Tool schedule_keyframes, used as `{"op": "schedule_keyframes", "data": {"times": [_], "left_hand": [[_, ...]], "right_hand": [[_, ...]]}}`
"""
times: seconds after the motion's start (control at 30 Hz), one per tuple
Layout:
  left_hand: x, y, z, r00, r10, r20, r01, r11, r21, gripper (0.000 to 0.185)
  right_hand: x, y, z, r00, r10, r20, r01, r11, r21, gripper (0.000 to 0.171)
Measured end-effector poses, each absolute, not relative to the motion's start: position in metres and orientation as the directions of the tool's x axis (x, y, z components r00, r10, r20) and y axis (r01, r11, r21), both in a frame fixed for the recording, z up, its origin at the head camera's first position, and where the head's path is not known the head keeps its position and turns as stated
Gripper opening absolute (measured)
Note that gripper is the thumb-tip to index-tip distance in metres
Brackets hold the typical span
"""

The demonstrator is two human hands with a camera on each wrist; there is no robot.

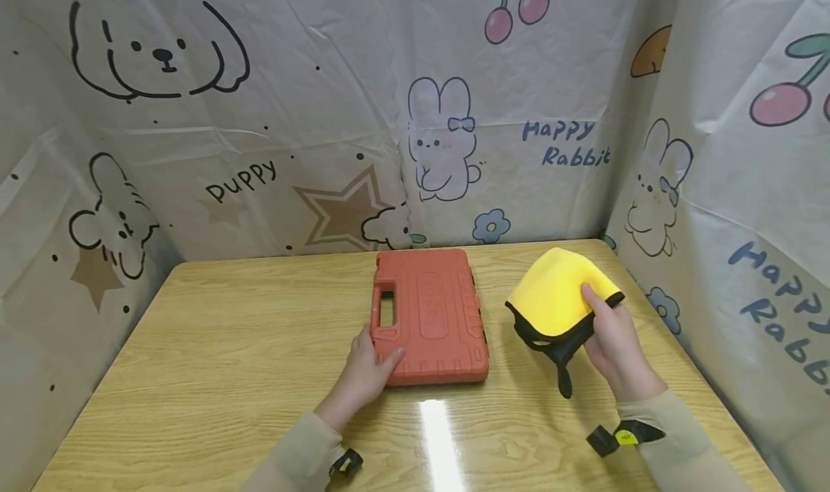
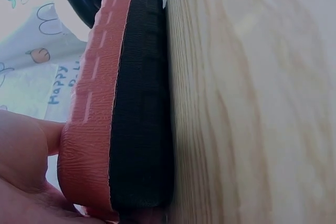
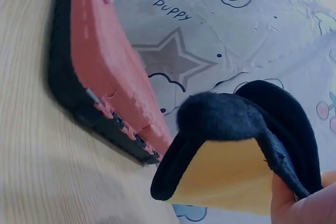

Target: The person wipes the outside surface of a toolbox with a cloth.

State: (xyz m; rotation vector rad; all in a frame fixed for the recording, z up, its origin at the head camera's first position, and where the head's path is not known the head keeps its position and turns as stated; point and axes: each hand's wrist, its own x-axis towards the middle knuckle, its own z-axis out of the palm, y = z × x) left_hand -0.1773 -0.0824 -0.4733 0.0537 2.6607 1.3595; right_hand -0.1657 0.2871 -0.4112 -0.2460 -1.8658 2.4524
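Head view: left hand [image 1: 367,371] presses flat on the orange case [image 1: 428,315]; beside it, right hand [image 1: 612,342] pinches the yellow cloth [image 1: 552,294].

An orange-red lid over a black base is shown on the tool case [image 1: 429,315]. The cloth [image 1: 556,297] is coloured bright yellow, edged and backed in black. Pale wood grain is seen on the surface [image 1: 214,348]. The backdrop sheet [image 1: 337,103] is printed with puppies, rabbits, cherries and stars.
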Motion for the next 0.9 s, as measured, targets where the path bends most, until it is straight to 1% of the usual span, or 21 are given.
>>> {"op": "schedule_keyframes", "data": {"times": [0.13,0.33,0.53,0.7,0.9], "left_hand": [[-0.179,-0.084,-0.473,-0.989,0.097,-0.109,-0.034,0.573,0.819,0.085],[-0.183,-0.086,-0.476,-0.993,0.07,-0.098,-0.043,0.551,0.833,0.078],[-0.187,-0.09,-0.476,-0.991,0.069,-0.114,-0.06,0.535,0.843,0.077],[-0.189,-0.094,-0.477,-0.99,0.076,-0.119,-0.062,0.524,0.849,0.075],[-0.19,-0.097,-0.476,-0.989,0.076,-0.123,-0.066,0.519,0.852,0.076]], "right_hand": [[-0.171,0.287,-0.412,-0.98,0.155,-0.121,0.054,-0.382,-0.923,0.05],[-0.178,0.285,-0.41,-0.969,0.192,-0.155,0.047,-0.472,-0.88,0.061],[-0.187,0.277,-0.406,-0.957,0.224,-0.183,0.035,-0.539,-0.842,0.057],[-0.191,0.271,-0.404,-0.956,0.225,-0.189,0.022,-0.587,-0.81,0.054],[-0.193,0.267,-0.405,-0.959,0.218,-0.183,0.009,-0.619,-0.785,0.057]]}}
